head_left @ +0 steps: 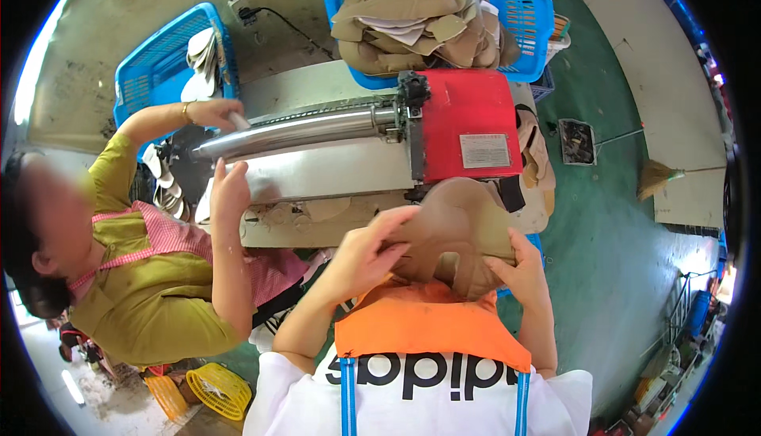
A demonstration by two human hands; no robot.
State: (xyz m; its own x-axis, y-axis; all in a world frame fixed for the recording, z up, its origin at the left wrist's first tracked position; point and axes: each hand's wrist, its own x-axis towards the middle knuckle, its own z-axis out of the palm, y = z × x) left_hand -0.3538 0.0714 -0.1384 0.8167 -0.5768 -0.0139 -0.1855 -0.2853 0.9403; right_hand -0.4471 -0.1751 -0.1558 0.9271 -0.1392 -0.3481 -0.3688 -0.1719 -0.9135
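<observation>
In front of my orange apron (428, 317) I hold a tan shoe upper (452, 226), a curved piece with a cut-out at its lower edge. My left hand (369, 254) grips its left side, thumb and fingers on either side of the edge. On its right side, my right hand (523, 273) has the edge between thumb and fingers. Whether several layers are stacked in my hands is hard to tell. Just beyond the piece is a machine with a red housing (468, 111) and a long metal roller (309, 133).
At left, a co-worker in an olive top (158, 301) has both hands at the roller's left end. A blue basket (535, 8) heaped with tan pieces stands behind the machine; another blue basket (147, 79) is at far left. Yellow baskets (222, 392) and a broom (656, 178) are on the floor.
</observation>
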